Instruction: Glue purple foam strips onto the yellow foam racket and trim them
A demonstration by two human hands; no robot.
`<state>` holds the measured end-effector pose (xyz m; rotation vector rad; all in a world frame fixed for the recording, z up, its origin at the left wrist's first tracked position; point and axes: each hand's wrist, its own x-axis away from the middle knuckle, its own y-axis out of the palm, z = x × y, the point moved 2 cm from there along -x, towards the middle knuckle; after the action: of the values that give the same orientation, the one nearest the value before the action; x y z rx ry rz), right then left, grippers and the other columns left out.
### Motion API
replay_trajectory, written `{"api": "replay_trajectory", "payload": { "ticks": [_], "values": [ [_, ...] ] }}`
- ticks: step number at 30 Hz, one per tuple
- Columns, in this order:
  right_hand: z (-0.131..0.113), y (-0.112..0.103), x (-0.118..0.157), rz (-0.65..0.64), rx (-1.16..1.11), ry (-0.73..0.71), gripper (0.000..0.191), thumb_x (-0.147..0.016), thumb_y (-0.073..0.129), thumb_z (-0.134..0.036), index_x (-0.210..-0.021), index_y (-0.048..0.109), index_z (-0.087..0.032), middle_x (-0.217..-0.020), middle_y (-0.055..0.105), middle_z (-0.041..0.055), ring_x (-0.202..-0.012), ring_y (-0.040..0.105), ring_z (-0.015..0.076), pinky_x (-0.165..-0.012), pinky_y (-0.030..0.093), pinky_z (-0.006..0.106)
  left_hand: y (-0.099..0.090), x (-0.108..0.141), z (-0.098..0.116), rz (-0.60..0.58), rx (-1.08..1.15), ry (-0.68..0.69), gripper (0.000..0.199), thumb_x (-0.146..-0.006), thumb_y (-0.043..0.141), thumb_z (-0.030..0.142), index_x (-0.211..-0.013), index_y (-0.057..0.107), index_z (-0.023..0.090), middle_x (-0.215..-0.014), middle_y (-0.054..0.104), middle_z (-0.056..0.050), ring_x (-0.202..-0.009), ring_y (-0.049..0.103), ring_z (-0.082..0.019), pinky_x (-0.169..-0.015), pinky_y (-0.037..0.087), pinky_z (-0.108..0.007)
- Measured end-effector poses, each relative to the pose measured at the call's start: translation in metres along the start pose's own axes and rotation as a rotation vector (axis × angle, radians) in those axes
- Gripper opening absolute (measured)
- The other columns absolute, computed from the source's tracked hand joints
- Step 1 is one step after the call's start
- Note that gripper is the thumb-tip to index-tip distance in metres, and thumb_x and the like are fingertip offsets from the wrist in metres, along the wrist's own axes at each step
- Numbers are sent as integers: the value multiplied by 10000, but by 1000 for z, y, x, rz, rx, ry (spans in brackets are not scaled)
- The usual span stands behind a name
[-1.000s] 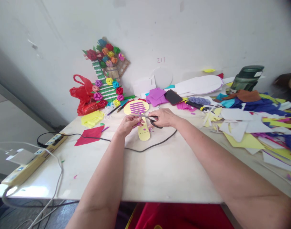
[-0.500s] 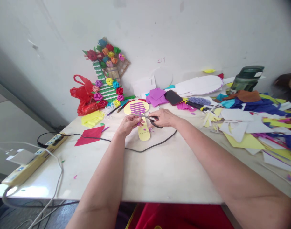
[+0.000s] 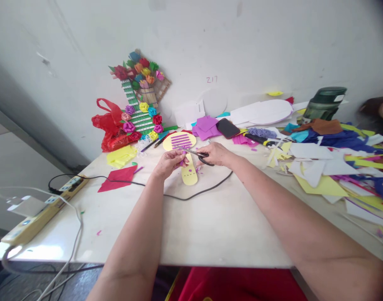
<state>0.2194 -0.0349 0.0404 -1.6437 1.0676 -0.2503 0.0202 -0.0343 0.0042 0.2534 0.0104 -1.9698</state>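
Observation:
My right hand (image 3: 217, 154) is closed around the black handles of a pair of scissors (image 3: 193, 151), whose blades point left toward my other hand. Between the fingertips of my left hand (image 3: 170, 163) is a small piece of purple paper (image 3: 182, 162), right beside the blades; most of it is covered by the fingers. Beneath both hands lies a yellow paper cutout (image 3: 189, 177) with a rounded lower end. Its wide oval top (image 3: 168, 143) carries several purple strips (image 3: 181, 137). Tiny purple scraps (image 3: 200, 170) are scattered by the cutout.
A black cable (image 3: 191, 198) runs across the table in front of the cutout. Red paper (image 3: 118, 179) and a power strip (image 3: 50, 209) lie left. Purple sheets (image 3: 206, 127) and a phone (image 3: 228, 128) sit behind. Paper scraps (image 3: 317, 163) cover the right side; a paper-flower craft (image 3: 137, 100) leans on the wall.
The scissor blades have shifted slightly and look more closed together, tips a little higher. Both hands stay in nearly the same place, still holding the scissors and the purple paper.

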Motion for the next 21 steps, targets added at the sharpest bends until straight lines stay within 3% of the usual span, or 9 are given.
{"api": "replay_trajectory", "payload": {
  "ticks": [7,13,21],
  "values": [
    [5,-4,1,91,87,91,298,-653,622,-482,-797,691,-230,-593,597,-8,-564,473,122,-538,267,234,1,1,2,71,-5,-19,257,-606,764,299,-755,650,123,-665,656,-28,-542,589,-90,-567,474,-212],
    [8,-5,0,117,133,140,440,-615,617,-598,-879,695,-255,-692,655,6,-618,529,143,-542,283,239,3,2,4,160,-7,-44,305,-519,808,264,-754,679,119,-633,635,-5,-551,594,-102,-635,516,-268],
    [7,-4,0,65,178,151,370,-652,610,-515,-920,695,-275,-744,665,15,-689,554,166,-554,290,248,2,0,6,193,-76,12,254,-521,801,255,-665,633,129,-644,631,-2,-510,560,-78,-505,452,-211]
  ]
}}
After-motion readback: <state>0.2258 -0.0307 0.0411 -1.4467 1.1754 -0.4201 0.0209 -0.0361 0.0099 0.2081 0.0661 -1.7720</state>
